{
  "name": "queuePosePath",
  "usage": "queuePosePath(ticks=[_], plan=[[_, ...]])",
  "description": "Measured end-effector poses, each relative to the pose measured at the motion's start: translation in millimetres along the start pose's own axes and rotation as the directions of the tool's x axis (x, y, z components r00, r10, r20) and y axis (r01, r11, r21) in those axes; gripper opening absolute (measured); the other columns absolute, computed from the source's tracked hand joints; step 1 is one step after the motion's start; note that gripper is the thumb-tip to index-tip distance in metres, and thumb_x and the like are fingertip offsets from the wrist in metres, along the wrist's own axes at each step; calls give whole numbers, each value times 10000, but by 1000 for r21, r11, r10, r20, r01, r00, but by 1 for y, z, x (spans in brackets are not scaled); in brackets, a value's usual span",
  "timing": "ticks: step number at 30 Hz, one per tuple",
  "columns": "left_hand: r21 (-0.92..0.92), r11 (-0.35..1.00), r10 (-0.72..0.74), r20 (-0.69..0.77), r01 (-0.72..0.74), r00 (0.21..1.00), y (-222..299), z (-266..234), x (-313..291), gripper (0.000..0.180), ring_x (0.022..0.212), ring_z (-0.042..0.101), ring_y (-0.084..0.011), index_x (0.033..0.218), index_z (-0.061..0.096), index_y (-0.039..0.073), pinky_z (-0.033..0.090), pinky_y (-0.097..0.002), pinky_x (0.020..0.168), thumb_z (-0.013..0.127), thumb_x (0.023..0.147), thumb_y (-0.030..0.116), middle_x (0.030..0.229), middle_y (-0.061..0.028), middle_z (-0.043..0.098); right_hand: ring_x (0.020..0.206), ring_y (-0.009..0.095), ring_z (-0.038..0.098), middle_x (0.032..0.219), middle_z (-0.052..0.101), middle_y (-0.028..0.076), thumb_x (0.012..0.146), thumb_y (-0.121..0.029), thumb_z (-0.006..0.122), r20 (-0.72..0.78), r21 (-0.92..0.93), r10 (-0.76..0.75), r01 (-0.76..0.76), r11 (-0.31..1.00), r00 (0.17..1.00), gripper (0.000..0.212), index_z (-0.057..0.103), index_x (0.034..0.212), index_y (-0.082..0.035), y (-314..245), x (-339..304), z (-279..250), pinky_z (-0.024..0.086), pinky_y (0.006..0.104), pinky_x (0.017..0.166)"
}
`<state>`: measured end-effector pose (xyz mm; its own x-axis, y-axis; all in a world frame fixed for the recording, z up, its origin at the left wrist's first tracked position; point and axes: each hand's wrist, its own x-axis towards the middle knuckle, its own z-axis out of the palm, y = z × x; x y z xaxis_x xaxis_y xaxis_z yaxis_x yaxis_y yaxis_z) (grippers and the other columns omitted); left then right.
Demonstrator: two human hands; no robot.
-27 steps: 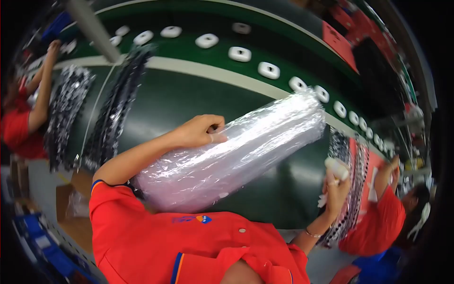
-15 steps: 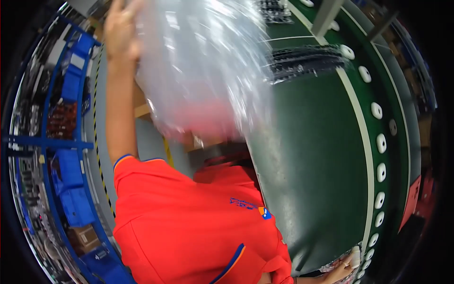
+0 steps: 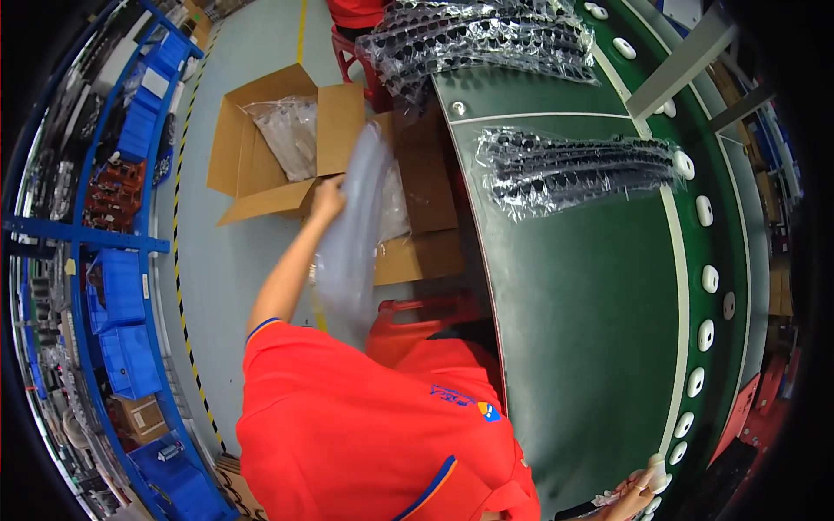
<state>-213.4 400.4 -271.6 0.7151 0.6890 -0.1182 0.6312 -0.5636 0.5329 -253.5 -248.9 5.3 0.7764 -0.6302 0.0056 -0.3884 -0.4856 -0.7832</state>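
Note:
My left hand [image 3: 328,198] is closed on the edge of a clear plastic bag [image 3: 352,234], which hangs blurred over the floor beside the green table. Just beyond it stands an open cardboard box [image 3: 233,143] with clear plastic bags [image 3: 291,139] inside. At the lower right, my right hand [image 3: 638,493] is partly seen at the table's far edge, its fingers bent against a white rounded piece; what they grip is unclear. Crinkled clear plastic [image 3: 608,498] lies beside that hand. A clear bag of dark parts [image 3: 578,174] rests on the green table [image 3: 591,304].
More bagged dark parts [image 3: 486,39] lie at the table's far end, near another person in red. White rounded pieces [image 3: 705,334] line the green conveyor on the right. A second carton [image 3: 426,252] and a red stool [image 3: 408,321] stand beside the table. Blue bins [image 3: 130,369] fill the left rack.
The clear bag has swung from close in front of me down toward the cartons, with my left hand still on it. The view has shifted, and the boxes and bagged parts now show.

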Motion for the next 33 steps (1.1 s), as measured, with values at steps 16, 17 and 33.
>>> queuePosePath(ticks=[16,17,33], plan=[[-265,738,253,-744,-621,619,193,-20,68,404,1076,479,-267,1178,471,17,358,-353,940,582,790,46,1159,-136,508,568,91,507,778,531,55,752,-25,583,342,-111,85,-49,993,936,560,337,1252,-80,19,-6,10,419,218,468],[-357,677,311,-654,-644,689,229,-37,56,356,1033,512,-247,1142,508,26,388,-339,898,583,796,51,1120,-124,537,599,110,531,775,543,66,736,-8,588,372,-208,106,-29,978,922,593,320,1260,-80,17,-13,13,441,237,502],[-353,724,688,326,-592,648,593,169,75,397,949,598,-291,1022,631,99,454,-369,839,633,718,353,1014,-162,621,840,188,545,1124,477,72,592,48,681,134,-367,-81,126,921,988,580,472,1120,-66,39,-50,-10,470,284,658]])
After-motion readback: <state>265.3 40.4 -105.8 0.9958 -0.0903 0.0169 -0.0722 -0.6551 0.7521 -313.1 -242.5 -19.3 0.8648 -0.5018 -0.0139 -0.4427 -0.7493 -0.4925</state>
